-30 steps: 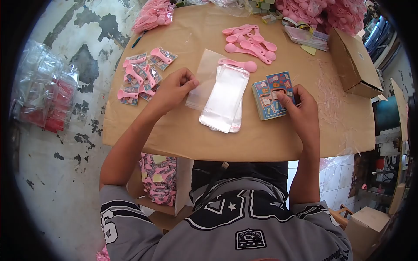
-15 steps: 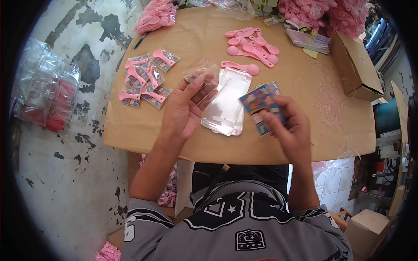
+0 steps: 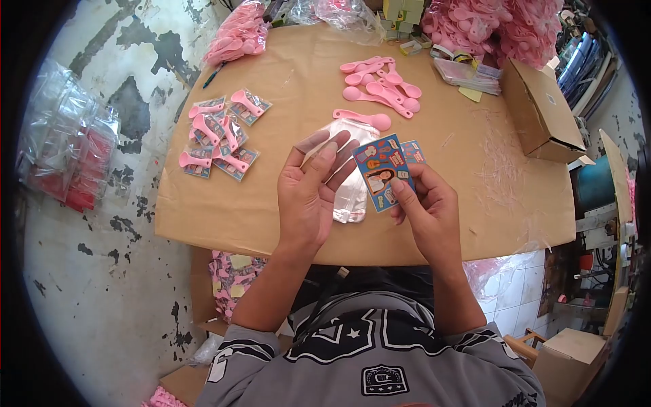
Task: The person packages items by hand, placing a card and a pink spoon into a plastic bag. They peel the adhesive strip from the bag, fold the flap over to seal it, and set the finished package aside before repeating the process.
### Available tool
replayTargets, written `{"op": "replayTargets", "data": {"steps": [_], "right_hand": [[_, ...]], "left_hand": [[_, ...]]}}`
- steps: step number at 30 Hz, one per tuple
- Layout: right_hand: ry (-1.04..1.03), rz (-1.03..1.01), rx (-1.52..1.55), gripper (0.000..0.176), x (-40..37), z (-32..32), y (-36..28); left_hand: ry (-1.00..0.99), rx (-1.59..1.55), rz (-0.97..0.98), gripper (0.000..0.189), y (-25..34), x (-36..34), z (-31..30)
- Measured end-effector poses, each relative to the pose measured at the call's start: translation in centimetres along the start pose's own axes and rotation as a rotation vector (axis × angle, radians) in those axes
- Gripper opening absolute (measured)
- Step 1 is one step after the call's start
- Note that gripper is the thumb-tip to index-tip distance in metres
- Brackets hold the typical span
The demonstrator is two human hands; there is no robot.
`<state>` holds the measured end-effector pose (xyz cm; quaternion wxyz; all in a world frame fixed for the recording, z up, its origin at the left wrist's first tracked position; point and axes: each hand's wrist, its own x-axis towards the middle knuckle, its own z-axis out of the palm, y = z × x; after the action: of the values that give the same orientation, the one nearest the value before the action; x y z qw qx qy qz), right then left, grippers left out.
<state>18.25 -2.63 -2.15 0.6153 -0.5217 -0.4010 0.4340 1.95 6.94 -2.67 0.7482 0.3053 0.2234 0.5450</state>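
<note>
My left hand (image 3: 303, 203) is palm up over the table, its thumb against a thin clear plastic bag (image 3: 313, 140) that covers some fingertips and is hard to make out. Beside it, my right hand (image 3: 430, 207) pinches printed blue cards (image 3: 382, 178), fanned slightly apart. Beneath and between the hands lies a stack of clear bags (image 3: 349, 203). A single pink spoon (image 3: 363, 119) rests at the top of that stack, below a pile of pink spoons (image 3: 385, 87). To the left are several bagged cards with pink spoons (image 3: 220, 132).
Large bags of pink spoons (image 3: 468, 27) stand at the back right, near a cardboard box (image 3: 542, 112). Another spoon bag (image 3: 239, 32) and a dark pen (image 3: 213, 74) lie at the back left. Plastic packs (image 3: 468, 74) and tape sit at the back.
The cards in my right hand have moved left and turned more upright, closer to my left hand. My left hand has shifted slightly right, and the camera view has shifted a little.
</note>
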Motion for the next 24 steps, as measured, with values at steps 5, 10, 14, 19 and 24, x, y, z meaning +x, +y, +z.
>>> {"op": "replayTargets", "data": {"steps": [5, 10, 14, 19, 24], "right_hand": [[0.004, -0.029, 0.033, 0.023, -0.1, -0.1, -0.2], [0.013, -0.044, 0.049, 0.024, 0.2, 0.0, 0.3], [0.026, -0.048, 0.036, 0.024, 0.2, 0.2, 0.3], [-0.073, 0.001, -0.105, 0.023, 0.4, -0.7, 0.0], [-0.056, 0.008, -0.058, 0.026, 0.8, -1.6, -0.3]], "left_hand": [[0.007, -0.014, 0.028, 0.033, -0.7, 0.3, 0.0], [-0.059, -0.03, -0.005, 0.035, -0.7, -0.1, 0.5], [-0.069, -0.034, 0.017, 0.035, -0.7, -0.2, 0.5], [-0.106, 0.004, -0.025, 0.033, -0.6, -0.1, 0.4], [-0.083, 0.045, -0.013, 0.031, -0.9, -0.3, 0.7]]}}
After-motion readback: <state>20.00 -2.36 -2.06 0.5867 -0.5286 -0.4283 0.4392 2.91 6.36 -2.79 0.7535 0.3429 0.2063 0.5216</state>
